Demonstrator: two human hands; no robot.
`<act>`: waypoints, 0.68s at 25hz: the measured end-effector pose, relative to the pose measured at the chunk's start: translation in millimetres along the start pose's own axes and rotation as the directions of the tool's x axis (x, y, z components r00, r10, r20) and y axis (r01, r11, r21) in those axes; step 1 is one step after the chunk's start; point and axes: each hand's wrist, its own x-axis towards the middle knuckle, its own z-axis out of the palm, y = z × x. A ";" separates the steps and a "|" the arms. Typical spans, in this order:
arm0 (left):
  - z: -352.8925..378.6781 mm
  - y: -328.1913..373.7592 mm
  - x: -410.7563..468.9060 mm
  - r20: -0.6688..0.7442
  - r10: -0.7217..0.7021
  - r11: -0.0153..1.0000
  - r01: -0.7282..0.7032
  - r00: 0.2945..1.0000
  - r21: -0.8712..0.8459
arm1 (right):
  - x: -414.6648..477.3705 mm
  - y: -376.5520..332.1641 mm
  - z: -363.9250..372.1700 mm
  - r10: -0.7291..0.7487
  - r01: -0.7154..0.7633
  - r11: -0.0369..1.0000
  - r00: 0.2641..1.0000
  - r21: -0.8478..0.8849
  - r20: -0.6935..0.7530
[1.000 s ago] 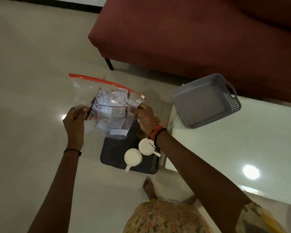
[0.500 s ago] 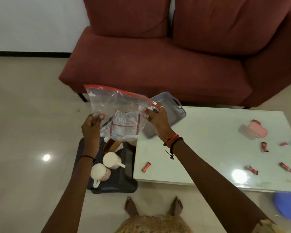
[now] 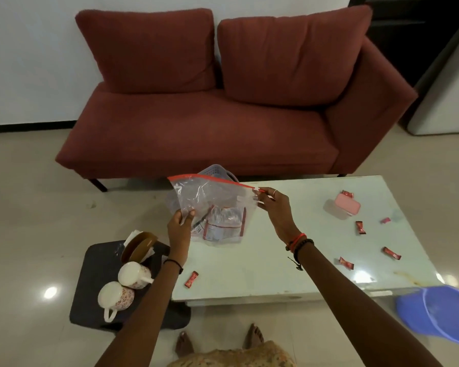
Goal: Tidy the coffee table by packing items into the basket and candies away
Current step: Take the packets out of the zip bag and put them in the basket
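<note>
Holding up a clear plastic zip bag (image 3: 212, 200) with a red seal, the left hand (image 3: 179, 229) pinches its near side, the right hand (image 3: 274, 207) its top corner. A grey slotted plastic basket (image 3: 215, 169) sits just beyond; red-wrapped candies (image 3: 391, 253) lie right of the right hand.

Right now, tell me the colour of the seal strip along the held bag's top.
The seal strip is red, atop the clear bag; head view shows it best.
</note>
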 end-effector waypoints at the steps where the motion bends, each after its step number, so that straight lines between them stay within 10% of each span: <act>1: 5.2 -4.3 -2.2 0.010 -0.018 1.000 0.018 1.000 0.020 | -0.3 1.0 -8.4 -0.034 0.034 0.998 0.999 -0.051 -0.015; 11: 30.7 -9.2 -10.6 0.051 -0.256 0.926 0.230 0.965 0.300 | 10.8 6.8 -54.2 -0.150 0.154 0.923 0.988 -0.353 0.039; 13: 37.3 0.1 -11.4 -0.013 -0.098 0.916 0.095 0.995 0.390 | 11.6 9.2 -58.1 -0.154 0.176 0.902 0.984 -0.393 0.086; 17: 74.2 29.7 -16.2 0.301 0.350 0.760 -0.456 0.887 0.463 | 13.4 10.7 -63.4 -0.191 0.252 0.832 0.966 -0.494 0.172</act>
